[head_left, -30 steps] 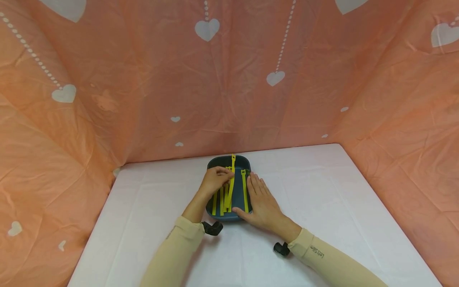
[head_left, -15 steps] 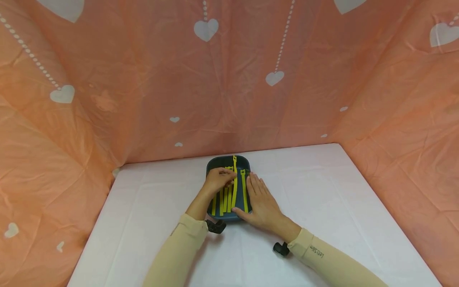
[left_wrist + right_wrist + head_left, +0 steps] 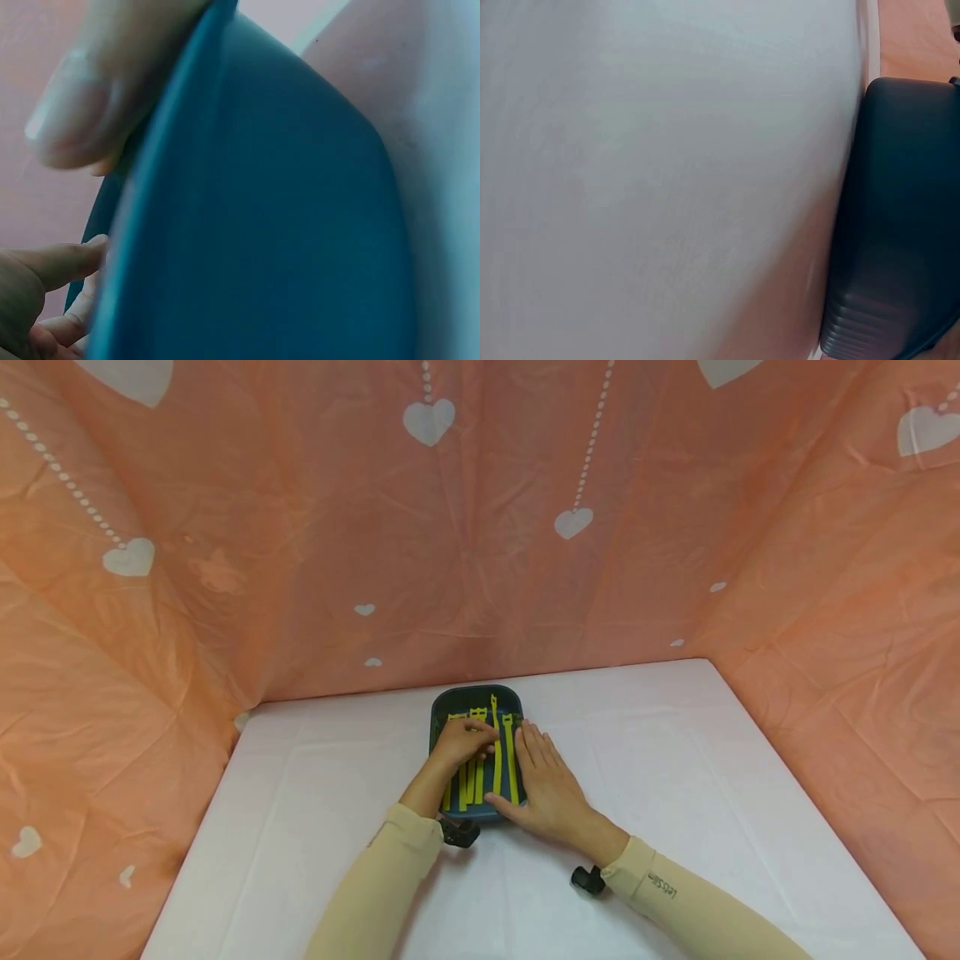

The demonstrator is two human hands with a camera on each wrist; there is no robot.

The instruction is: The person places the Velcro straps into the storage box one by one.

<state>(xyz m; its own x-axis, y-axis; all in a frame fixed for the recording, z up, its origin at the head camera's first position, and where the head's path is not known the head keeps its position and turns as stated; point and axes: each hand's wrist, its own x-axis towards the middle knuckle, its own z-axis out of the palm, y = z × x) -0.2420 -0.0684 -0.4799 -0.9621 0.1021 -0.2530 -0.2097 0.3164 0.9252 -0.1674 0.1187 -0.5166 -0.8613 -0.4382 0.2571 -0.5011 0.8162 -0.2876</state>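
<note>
A dark blue tray (image 3: 468, 816) stands on the table, holding several yellow hook-and-loop cable ties (image 3: 478, 785) laid lengthwise. My left hand (image 3: 456, 745) reaches over its left side and pinches one yellow cable tie (image 3: 497, 772) near its slotted head end. To the right of that strip lies another yellow cable tie (image 3: 512, 768). My right hand (image 3: 553, 789) rests along the tray's right side, fingers straight, thumb over the front rim. In the left wrist view, my left thumb (image 3: 71, 112) hangs over the tray wall (image 3: 285, 210), which hides the cable ties.
A white cloth covers the table (image 3: 660, 760). The pink curtain (image 3: 480, 527) with white hearts stands behind it and on both sides. Black wrist cameras (image 3: 461, 833) sit at both cuffs. In the right wrist view, the tray's outer wall (image 3: 900, 187) fills the right edge.
My left hand has moved slightly to the right with the cable tie, which has come away from the left group and lowered into the gap beside the right-hand strip. My right hand has stayed put.
</note>
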